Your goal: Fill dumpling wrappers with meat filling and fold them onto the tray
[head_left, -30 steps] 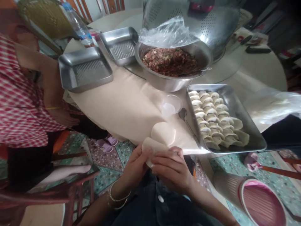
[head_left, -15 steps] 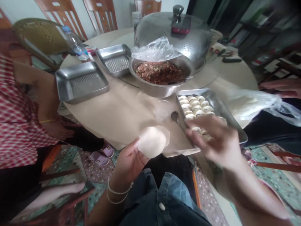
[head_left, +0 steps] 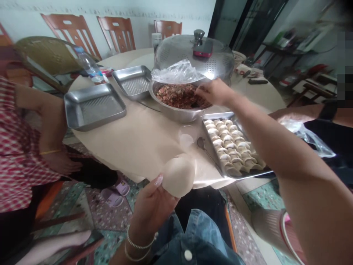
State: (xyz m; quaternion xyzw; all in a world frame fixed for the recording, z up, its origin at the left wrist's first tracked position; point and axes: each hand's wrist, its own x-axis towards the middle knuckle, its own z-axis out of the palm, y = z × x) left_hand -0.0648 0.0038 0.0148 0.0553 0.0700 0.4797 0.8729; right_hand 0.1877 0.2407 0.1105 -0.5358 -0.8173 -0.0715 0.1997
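My left hand (head_left: 157, 204) pinches a round, pale dumpling wrapper (head_left: 179, 176) by its edge, thumb on top, just off the table's near edge. Stretched forward, my right hand (head_left: 211, 92) is at the right side of a steel bowl (head_left: 179, 115) of minced meat filling (head_left: 176, 95). Its fingers are closed down at the filling; what they grip is hidden. Under my right forearm lies a steel tray (head_left: 205, 129) with rows of folded dumplings (head_left: 230, 143). A metal spoon (head_left: 202, 143) rests left of that tray, beside a small clear dish (head_left: 186, 138).
Two steel trays, one nearer (head_left: 95, 106) and one farther (head_left: 134, 82), stand at the left. Behind the bowl is a large domed lid (head_left: 176, 51) with a phone (head_left: 203, 49) on it. Crumpled clear plastic (head_left: 179, 71) covers the bowl's back. People are at both sides.
My right hand has moved from above the dumpling tray forward and left to the filling bowl. My left hand still holds the wrapper. The person at right has drawn the plastic bag back.
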